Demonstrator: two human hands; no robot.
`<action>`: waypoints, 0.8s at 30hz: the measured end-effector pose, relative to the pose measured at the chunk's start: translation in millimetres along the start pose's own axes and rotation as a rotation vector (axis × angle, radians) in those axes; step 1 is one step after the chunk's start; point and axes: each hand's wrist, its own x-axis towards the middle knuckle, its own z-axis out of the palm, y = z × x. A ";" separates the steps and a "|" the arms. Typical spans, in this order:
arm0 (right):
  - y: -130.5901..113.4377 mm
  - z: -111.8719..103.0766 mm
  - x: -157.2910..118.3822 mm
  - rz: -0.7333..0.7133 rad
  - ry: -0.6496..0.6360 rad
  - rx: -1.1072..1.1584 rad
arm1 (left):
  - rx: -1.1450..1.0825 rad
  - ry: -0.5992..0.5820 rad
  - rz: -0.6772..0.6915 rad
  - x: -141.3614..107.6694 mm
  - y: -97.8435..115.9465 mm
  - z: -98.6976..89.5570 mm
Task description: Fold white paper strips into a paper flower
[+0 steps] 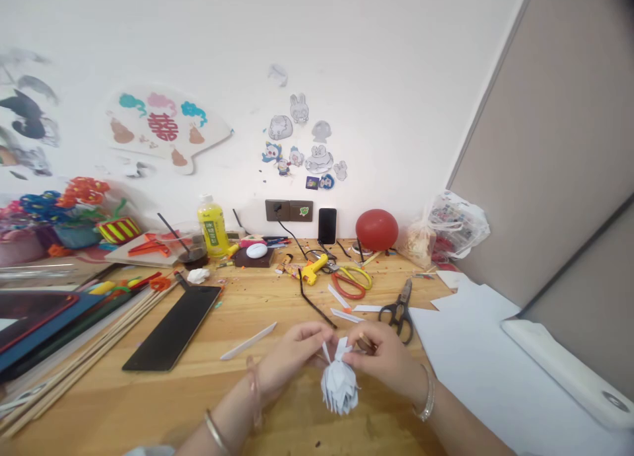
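A white paper flower (340, 386) made of layered, pointed petals hangs head down between my hands, just above the wooden table. My left hand (300, 350) is closed in a pinch at a narrow paper strip on the flower's upper left. My right hand (384, 351) pinches another white strip at its upper right. A small brown, shiny thing shows by the right fingers; I cannot make out what it is. Loose white paper strips (247, 341) lie left of my hands and beyond them. Black-handled scissors (397, 312) rest just past my right hand.
Left are a black tablet (173, 329), wooden sticks (106, 340) and a yellow drink bottle (212, 228). Beyond my hands lie a yellow glue gun (316, 269), orange-and-yellow-handled scissors (349, 286) and a red balloon (377, 229). White paper sheets (475, 363) cover the right side.
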 end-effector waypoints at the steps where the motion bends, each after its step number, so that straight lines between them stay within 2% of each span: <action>1: -0.4 1.4 0.2 -0.017 -0.007 0.005 | -0.007 -0.014 -0.006 0.4 -1.2 -1.3; 5: -4.6 4.5 0.6 -0.084 -0.038 0.029 | -0.059 -0.077 -0.100 -0.8 -5.1 -5.7; 8: -8.5 4.6 -0.2 -0.086 -0.075 0.005 | -0.001 -0.101 -0.130 -1.1 -6.0 -7.5; 12: -11.9 3.6 -0.9 0.016 -0.084 -0.105 | 0.199 -0.050 -0.028 0.6 -4.2 -3.9; 16: -12.7 1.6 0.3 0.093 -0.101 -0.051 | 0.352 0.032 0.036 1.6 -4.4 3.3; 24: -9.8 -5.8 3.2 0.110 -0.196 -0.084 | 0.467 0.091 0.078 2.8 -9.6 6.7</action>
